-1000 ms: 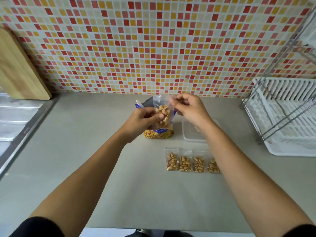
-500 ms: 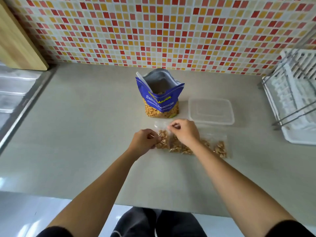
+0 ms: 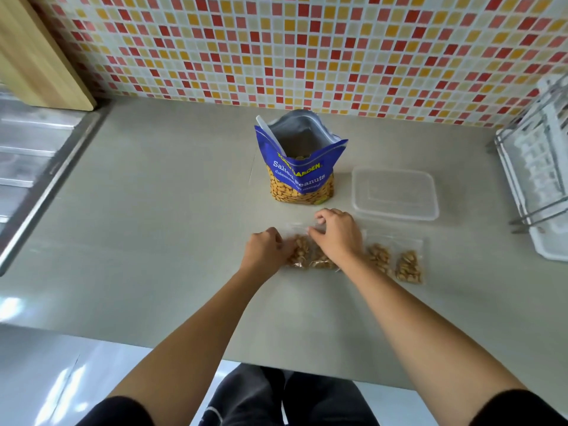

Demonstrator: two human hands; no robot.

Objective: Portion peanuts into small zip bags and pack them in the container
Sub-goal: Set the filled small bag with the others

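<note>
While both hands lay low over the grey surface (image 3: 153, 241), the left hand (image 3: 264, 250) held the left edge of a small clear zip bag (image 3: 298, 238), its fingers (image 3: 278, 238) curled in and clamped on the plastic. The right hand (image 3: 338, 238) pinched the top strip of the same bag, its fingers (image 3: 319, 217) bent tight together over it. The bag lay flat on the surface between the two hands, with a clump of peanuts (image 3: 301, 256) in its lower half.

The right palm and wrist covered the stretch just beside it, where a second bag (image 3: 321, 262) seemed to lie, though only its bottom corner showed. Two more filled bags (image 3: 379, 256) (image 3: 408, 267) lay side by side to the right, clear of the hand.

Beyond the hands stood the big blue peanut pouch (image 3: 299, 173), upright and open at the top, near the row but not touching it. A clear plastic container (image 3: 395, 192) sat just right of the pouch, behind the filled bags. A white dish rack (image 3: 538, 167) with a wire frame filled the right edge. At the left ran a steel sink (image 3: 27, 142), with a wooden cutting board (image 3: 33, 56) leaning against the red and yellow tiled wall (image 3: 307, 41). Dark trouser legs (image 3: 276, 395) showed below the near edge of the surface.
</note>
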